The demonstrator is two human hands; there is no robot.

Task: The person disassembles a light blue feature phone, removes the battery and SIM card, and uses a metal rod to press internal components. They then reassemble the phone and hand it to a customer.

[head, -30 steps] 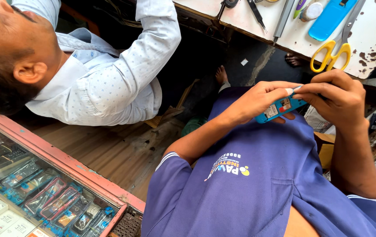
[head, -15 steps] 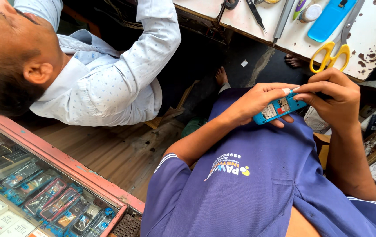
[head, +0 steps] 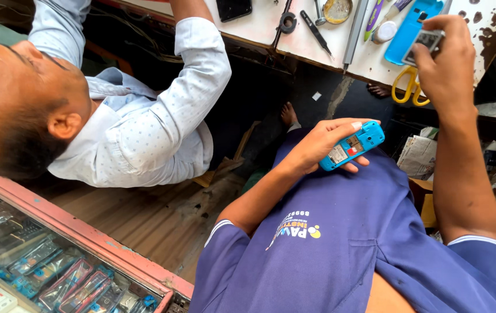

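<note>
Left hand [head: 323, 142] grips a bright blue phone body [head: 353, 145], its open back showing white and red patches. Right hand [head: 446, 61] pinches a small grey-and-white part [head: 425, 39]. Beside that hand: yellow-handled scissors [head: 405, 87] and a sky-blue case [head: 405, 32] on a white tabletop [head: 259, 26] spotted dark brown. Own shirt [head: 341, 243] is indigo with white sleeve piping. Neighbour's shirt [head: 161, 116] is pale blue, finely dotted.
</note>
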